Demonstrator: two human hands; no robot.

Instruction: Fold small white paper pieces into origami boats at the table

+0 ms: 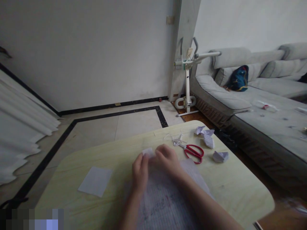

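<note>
Between my two hands is a small piece of white paper (148,152), held over the middle of the table. My left hand (140,169) pinches its lower left side with the thumb and fingers. My right hand (168,158) has curled fingers closed at the paper's right side; its fingertips are partly hidden. Beneath my forearms lies a large lined sheet with writing (165,204). Red-handled scissors (194,154) rest just right of my right hand, with thin paper scraps (178,139) at their blades.
A square of white paper (96,181) lies flat on the left of the wooden table (72,163). Several folded paper pieces (208,140) sit at the right, one (220,156) apart from the others. Beyond are a grey sofa (268,127) and a white exercise machine (187,86).
</note>
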